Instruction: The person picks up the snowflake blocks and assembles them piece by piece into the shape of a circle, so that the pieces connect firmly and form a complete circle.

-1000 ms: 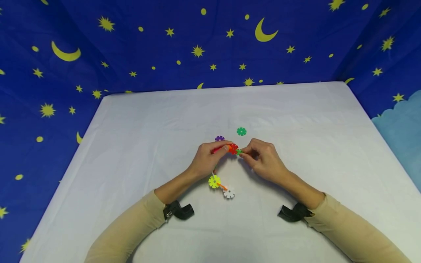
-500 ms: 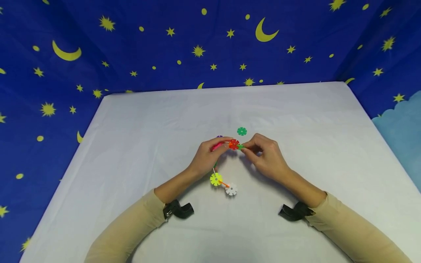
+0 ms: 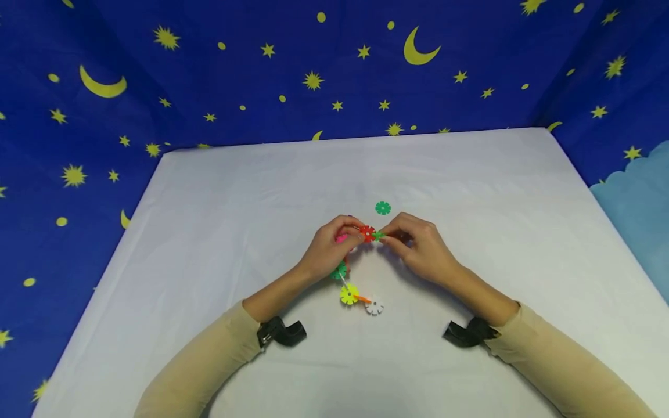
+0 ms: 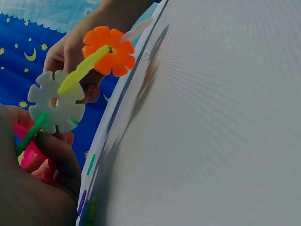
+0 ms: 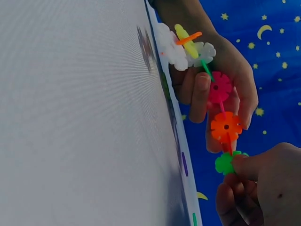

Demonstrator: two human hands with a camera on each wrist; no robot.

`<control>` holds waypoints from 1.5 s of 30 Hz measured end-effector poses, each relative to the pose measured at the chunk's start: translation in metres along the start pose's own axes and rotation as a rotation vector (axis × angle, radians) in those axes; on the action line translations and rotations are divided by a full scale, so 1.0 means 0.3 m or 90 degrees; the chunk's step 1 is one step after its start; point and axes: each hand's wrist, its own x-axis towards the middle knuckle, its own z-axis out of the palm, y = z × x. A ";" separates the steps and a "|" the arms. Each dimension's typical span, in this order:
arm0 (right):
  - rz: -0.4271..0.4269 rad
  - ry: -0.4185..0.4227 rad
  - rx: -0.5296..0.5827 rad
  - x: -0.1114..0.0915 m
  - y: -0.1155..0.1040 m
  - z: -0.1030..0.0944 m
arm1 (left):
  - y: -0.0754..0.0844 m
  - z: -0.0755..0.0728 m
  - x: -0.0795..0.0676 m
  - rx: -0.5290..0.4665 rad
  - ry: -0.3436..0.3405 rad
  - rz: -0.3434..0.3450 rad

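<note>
A chain of slotted, flower-like plastic discs runs between the hands. My left hand (image 3: 328,247) holds it with bent fingers, around the pink disc (image 5: 220,87) and the orange-red disc (image 5: 226,127). At the chain's right end, my right hand (image 3: 424,248) pinches a bright green disc (image 5: 225,163) between thumb and fingers. The green disc meets the orange-red one through a red disc seen edge-on. From the left hand the other end hangs down, with a darker green disc (image 3: 338,270), a yellow disc (image 3: 349,294) and a white disc (image 3: 374,307). The left fingers hide part of the chain.
A loose green disc (image 3: 383,208) lies on the white-covered table (image 3: 251,197) beyond the hands. A purple disc (image 4: 82,202) also lies there, almost hidden behind the left hand in the head view. A blue curtain (image 3: 292,69) with stars and moons stands behind the table.
The hands first rose slightly away from the body, then came back a little. The chain's hanging end has swung right, and its darker green disc now shows below the left hand.
</note>
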 end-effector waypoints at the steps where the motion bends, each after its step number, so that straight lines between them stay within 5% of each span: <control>1: 0.003 -0.008 0.002 -0.002 0.000 -0.002 | 0.002 0.002 0.000 -0.008 -0.004 -0.004; 13: -0.012 -0.066 -0.001 -0.001 0.000 -0.008 | -0.002 0.001 -0.005 0.044 -0.072 0.005; 22: 0.042 -0.117 0.005 0.013 0.012 -0.017 | -0.014 -0.002 0.004 0.018 -0.045 0.009; 45: 0.168 -0.123 -0.051 0.117 0.146 -0.097 | -0.021 0.003 0.003 -0.022 -0.046 -0.011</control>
